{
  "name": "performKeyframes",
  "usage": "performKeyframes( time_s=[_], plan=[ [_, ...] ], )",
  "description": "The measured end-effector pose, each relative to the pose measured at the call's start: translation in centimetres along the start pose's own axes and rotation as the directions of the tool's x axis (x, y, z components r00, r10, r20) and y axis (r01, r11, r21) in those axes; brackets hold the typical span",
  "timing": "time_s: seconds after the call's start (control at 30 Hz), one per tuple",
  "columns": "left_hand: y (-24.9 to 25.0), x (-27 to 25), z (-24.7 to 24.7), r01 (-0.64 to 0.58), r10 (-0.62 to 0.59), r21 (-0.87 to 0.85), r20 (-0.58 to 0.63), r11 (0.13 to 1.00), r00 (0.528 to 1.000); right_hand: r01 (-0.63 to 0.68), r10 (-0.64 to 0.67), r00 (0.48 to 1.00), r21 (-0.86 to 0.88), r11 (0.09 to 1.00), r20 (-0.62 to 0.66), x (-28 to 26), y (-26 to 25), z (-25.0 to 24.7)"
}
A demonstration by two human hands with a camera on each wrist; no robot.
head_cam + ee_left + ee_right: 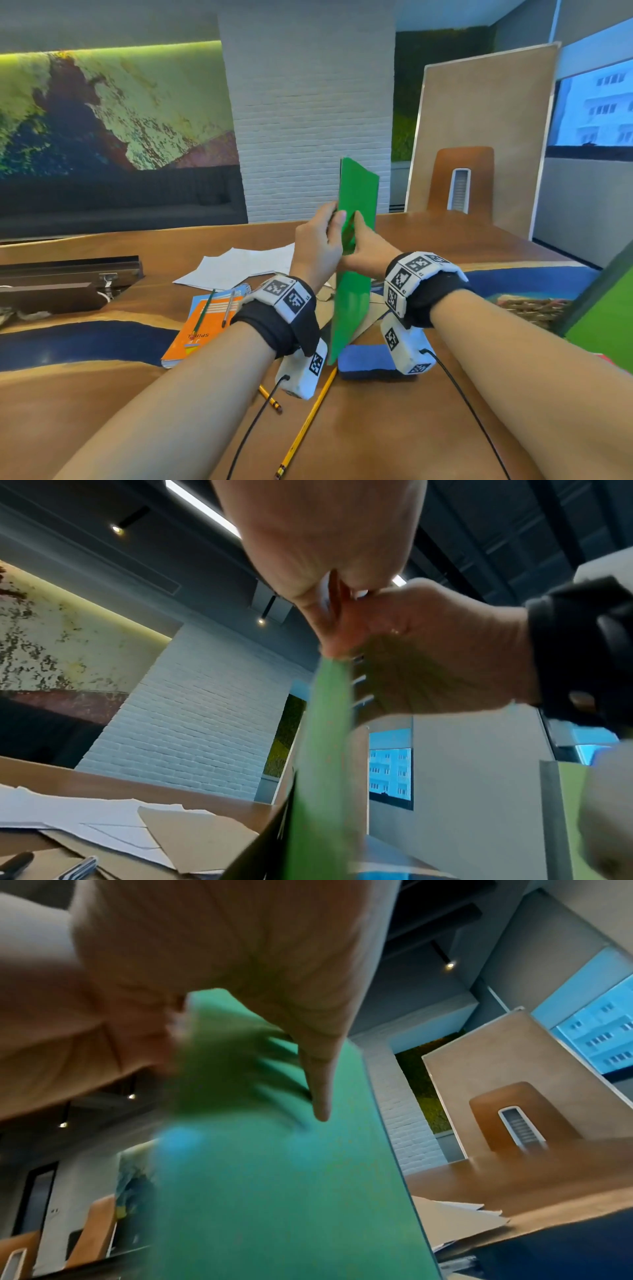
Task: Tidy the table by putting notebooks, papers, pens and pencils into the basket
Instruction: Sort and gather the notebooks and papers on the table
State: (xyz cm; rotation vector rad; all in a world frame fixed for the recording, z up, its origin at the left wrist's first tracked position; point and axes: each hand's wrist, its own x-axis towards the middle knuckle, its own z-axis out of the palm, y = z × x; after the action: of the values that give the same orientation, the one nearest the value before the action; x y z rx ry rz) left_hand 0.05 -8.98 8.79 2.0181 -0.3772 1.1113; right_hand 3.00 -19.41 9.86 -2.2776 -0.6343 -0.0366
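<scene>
Behind both hands (337, 240), green notebook (356, 246) hides their fingertips

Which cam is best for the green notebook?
Head view: the whole green notebook shows, held upright above the table between the left hand and right hand. Left wrist view shows only its blurred edge; right wrist view shows a close, blurred cover under the fingers.
</scene>
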Motion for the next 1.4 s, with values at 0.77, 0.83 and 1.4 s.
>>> performKeyframes(
  time_s=[0.77, 0.83, 1.4],
  plan=[
    [-5.3, 0.6, -4.4, 0.655, -0.654, 0.112, -0.047, 0.747, 0.755, 0.147, 0.125, 0.668, 0.295, 0.944, -0.734, -0.3, 2.2, -3.2],
    [-5.8, 0.1, -5.0, 0.675, -0.668, 0.09, -0.095, 0.732, 0.738, 0.052, 0.125, 0.764, 0.253, 0.966, -0.633, -0.1, 3.2, -2.1],
    [-5.5, -0.3, -5.5, 0.632, -0.625, -0.035, -0.196, 0.774, 0.756, -0.2, 0.282, 0.849, 0.223, 0.954, -0.447, -0.5, 3.3, -1.9]
  ],
)
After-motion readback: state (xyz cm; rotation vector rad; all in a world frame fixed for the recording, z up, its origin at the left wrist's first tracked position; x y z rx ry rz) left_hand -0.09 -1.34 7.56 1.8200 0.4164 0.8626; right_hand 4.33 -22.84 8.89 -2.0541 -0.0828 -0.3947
